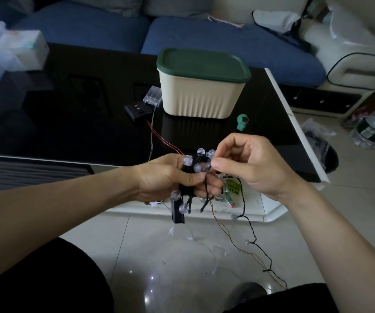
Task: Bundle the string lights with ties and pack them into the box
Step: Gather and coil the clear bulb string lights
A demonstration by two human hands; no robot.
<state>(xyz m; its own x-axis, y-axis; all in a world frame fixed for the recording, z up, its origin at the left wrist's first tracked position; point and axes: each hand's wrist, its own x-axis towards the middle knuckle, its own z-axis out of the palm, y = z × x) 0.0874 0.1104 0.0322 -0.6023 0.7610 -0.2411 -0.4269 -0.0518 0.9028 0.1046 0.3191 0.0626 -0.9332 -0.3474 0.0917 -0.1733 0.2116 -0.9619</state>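
Item, at 10 o'clock: blurred white packages [12, 50] on the black table [69, 123]. Item, centre, toward 9 o'clock: left hand [164, 177], fingers curled around the bunched string lights [195, 168], black wire with clear round bulbs, loose strand trailing to the tiled floor toward 5 o'clock. Item, at 11 o'clock of the bundle: black controller [137, 110] and clear battery case [152, 96], side by side. Item, at 12 o'clock: cream box [201, 96], green lid [202, 64] on. Item, toward 3 o'clock: right hand [254, 166], thumb and forefinger pinching the wire at the bundle. Item: green tie roll [242, 122], just right of the box.
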